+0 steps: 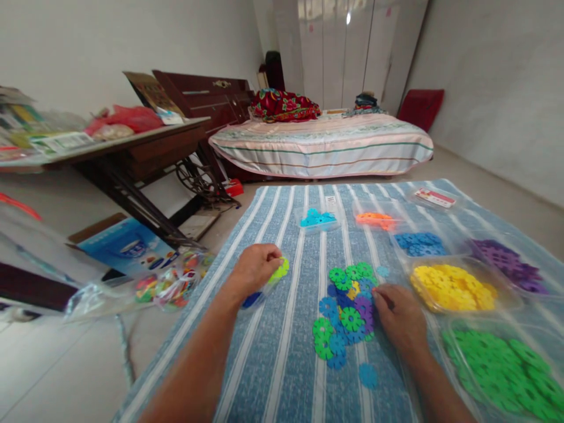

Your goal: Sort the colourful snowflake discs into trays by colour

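My left hand is closed, thumb against fingers, over a small clear container at the left. Yellow-green notched plastic discs show right at its fingertips, and dark blue pieces lie in the container's near end. The hand hides most of this container. My right hand has its fingers curled together at the right side of a mixed pile of snowflake discs in green, blue, purple and yellow. A tiny orange-red bit shows at its fingertips; what it grips is unclear.
Clear tubs hold green discs, yellow discs, purple discs, blue discs, orange discs and light blue discs. A loose blue disc lies on the striped cloth. Beyond stand a bed and a sewing table.
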A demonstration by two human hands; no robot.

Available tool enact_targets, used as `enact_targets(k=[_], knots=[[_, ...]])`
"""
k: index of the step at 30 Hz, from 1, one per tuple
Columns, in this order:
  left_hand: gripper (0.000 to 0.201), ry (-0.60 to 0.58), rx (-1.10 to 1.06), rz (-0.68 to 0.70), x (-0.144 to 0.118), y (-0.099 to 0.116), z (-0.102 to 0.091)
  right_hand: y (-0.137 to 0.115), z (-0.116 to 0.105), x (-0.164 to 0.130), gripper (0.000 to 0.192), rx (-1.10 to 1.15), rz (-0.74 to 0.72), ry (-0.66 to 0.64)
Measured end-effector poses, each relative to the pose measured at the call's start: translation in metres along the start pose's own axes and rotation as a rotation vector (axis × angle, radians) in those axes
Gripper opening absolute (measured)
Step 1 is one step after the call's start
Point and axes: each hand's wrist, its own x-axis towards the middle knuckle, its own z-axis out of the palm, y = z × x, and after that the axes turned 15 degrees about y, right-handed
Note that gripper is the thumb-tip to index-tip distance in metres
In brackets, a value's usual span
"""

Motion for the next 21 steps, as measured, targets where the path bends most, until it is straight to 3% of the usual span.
enact_targets(k=[2,6,9,12,16,18,21], knots=[[0.010,0.013,0.177,-0.009,0.011,-0.015,-0.005,-0.001,0.000,0.001,0.027,-0.001,0.005,-0.008],[0.017,-0.052,0.447,0.033,0.024,-0.036,0.005,-0.001,0.000,0.002,0.028,-0.011,0.009,-0.025],[0.020,-0.067,0.563,0.069,0.025,-0.039,0.012,-0.001,0.000,0.002,0.027,-0.013,0.004,-0.019],[0.019,0.023,0.641,0.085,0.020,-0.033,0.013,0.000,0.001,0.001,0.026,-0.019,-0.006,-0.009],[0.023,0.126,0.531,0.150,-0.002,-0.015,0.012,0.003,0.001,0.001,0.026,-0.024,-0.016,-0.001],[0.023,0.061,0.367,0.219,-0.017,-0.002,0.016,0.003,0.001,0.001,0.025,-0.027,-0.017,-0.006],[0.021,-0.141,0.148,0.312,-0.040,0.019,0.035,0.002,0.000,0.002,0.024,-0.030,-0.004,-0.007]])
